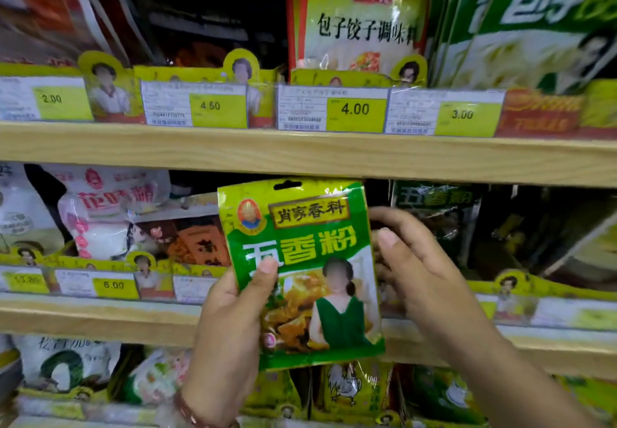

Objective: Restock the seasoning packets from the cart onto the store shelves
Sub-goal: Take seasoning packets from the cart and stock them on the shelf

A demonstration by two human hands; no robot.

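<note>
Your left grip (230, 314) hides the lower left corner of the green seasoning packet (300, 270); only its thumb shows on the front, pinching the packet upright before the middle shelf (100, 317). Your right grip (410, 267) sits just right of the packet, fingers loosely bent behind its right edge; you cannot tell whether they touch it. Packets on the shelves are blurred.

The left hand (230, 320) grips a green seasoning packet (300, 270) upright before the middle wooden shelf (100, 322); the right hand (417, 270) touches the packet's right edge, thumb up
</note>
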